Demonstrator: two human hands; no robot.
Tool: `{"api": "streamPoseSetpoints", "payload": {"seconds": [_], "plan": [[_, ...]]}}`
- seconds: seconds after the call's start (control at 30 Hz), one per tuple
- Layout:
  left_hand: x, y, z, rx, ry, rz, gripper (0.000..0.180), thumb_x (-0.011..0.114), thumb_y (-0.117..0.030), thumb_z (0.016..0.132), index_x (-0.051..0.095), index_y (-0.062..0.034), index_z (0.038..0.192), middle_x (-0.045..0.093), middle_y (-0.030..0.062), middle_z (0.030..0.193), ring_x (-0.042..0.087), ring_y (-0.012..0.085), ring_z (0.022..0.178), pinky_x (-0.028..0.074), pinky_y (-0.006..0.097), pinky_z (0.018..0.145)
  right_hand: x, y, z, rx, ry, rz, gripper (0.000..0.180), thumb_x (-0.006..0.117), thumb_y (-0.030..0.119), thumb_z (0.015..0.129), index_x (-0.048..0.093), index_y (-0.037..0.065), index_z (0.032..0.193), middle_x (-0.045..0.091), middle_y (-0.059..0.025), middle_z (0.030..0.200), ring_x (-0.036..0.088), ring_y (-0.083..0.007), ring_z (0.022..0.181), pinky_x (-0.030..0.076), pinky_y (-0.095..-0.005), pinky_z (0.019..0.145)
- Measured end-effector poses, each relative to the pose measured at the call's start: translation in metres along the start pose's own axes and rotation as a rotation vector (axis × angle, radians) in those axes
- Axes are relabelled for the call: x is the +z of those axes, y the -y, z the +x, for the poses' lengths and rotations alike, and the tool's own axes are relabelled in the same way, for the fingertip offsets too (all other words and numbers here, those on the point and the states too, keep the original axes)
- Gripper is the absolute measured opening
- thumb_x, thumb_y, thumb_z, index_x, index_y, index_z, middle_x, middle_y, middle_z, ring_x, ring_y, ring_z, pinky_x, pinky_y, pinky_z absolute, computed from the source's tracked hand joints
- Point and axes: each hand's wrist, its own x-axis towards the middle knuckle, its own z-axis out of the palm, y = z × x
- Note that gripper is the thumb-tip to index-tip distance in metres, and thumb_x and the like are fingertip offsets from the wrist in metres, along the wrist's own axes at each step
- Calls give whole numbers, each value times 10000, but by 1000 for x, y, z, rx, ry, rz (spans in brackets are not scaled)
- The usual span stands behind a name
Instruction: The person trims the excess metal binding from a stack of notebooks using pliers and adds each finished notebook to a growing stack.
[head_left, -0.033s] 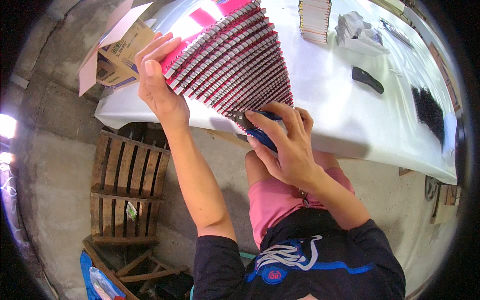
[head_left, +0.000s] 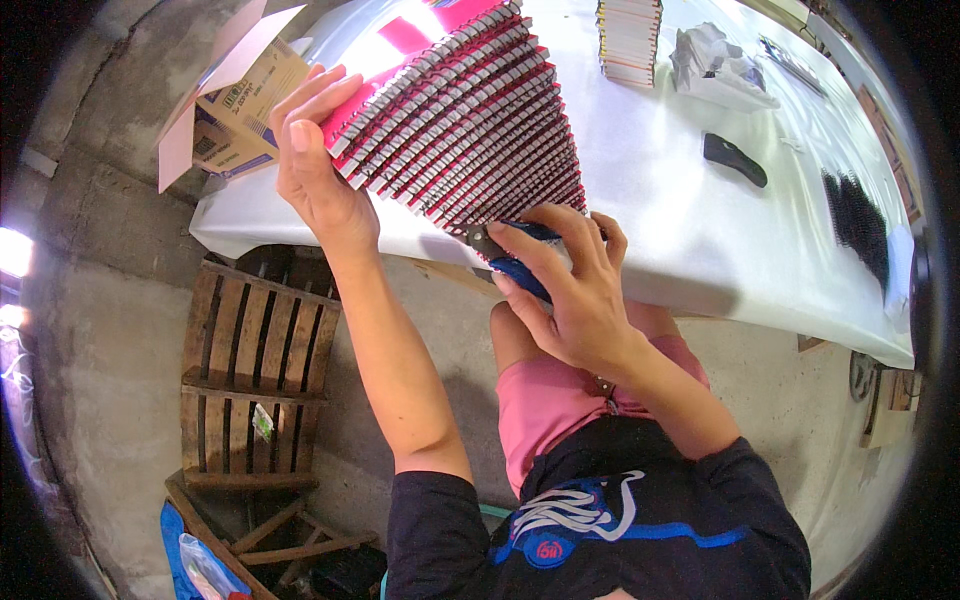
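Observation:
A stack of spiral notebooks [head_left: 470, 110] with pink covers stands fanned on the table, its dark wire bindings and white page edges turned toward me. At its upper left corner, my left hand [head_left: 320, 150] grips the pile, thumb near the bindings and fingers over the pink cover [head_left: 347, 112]. Blue-handled pliers [head_left: 520, 276] are held in my right hand [head_left: 580, 285], fingers around the handles. Their dark metal jaws meet the bindings at the stack's lower corner. The jaw tips are too hidden among the wires to make out.
On the white-covered table [head_left: 660, 220] lie a black elongated object [head_left: 735, 160], a pile of black wire coils [head_left: 858, 225] and a crumpled white bag [head_left: 715, 65]. Another notebook stack [head_left: 628, 42] stands farther back. Left are an open cardboard box [head_left: 245, 115] and a slatted wooden chair [head_left: 255, 375].
The pliers in my right hand have shifted very slightly at the bindings. My left hand and the notebooks keep their place.

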Motion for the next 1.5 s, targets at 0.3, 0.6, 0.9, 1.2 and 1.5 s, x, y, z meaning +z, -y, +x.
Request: {"api": "streamPoseSetpoints", "payload": {"seconds": [0.3, 0.6, 0.9, 1.2, 1.5], "plan": [[-1, -2, 0, -6, 24, 33, 561, 346, -439, 941, 630, 42, 998, 561, 179, 1122, 485, 278, 1145, 334, 416, 1019, 4, -4, 1, -42, 56, -76, 465, 691, 219, 732, 571, 199, 1180, 531, -54, 1077, 515, -200, 976, 317, -420, 839], [1, 2, 0, -3, 2, -4, 562, 335, -445, 957, 667, 8, 959, 582, 157, 1087, 473, 277, 1143, 309, 418, 1018, -6, -3, 8, 663, 372, 1061, 327, 613, 207, 835, 582, 112, 1147, 571, -116, 929, 583, -249, 815, 443, -309, 649], [1, -1, 1, -5, 4, 14, 560, 334, -443, 953, 664, 9, 969, 581, 152, 1091, 471, 274, 1145, 310, 408, 1019, -6, 2, 1, -7, 68, -53, 439, 669, 168, 762, 570, 151, 1189, 531, -87, 1084, 511, -244, 989, 344, -387, 858], [3, 1, 0, -4, -18, -35, 565, 337, -440, 958, 659, 25, 951, 576, 158, 1086, 478, 264, 1131, 332, 402, 996, 0, 2, -3, 705, 422, 1078, 419, 642, 193, 798, 548, 144, 1202, 529, -94, 1082, 523, -252, 972, 390, -377, 826], [2, 0, 1, -32, -16, -78, 547, 340, -415, 964, 654, 32, 959, 577, 146, 1072, 482, 253, 1129, 343, 386, 994, -1, -10, -10, 37, 84, 33, 470, 669, 209, 750, 547, 191, 1204, 506, -99, 1120, 498, -253, 1037, 290, -459, 929]]}}
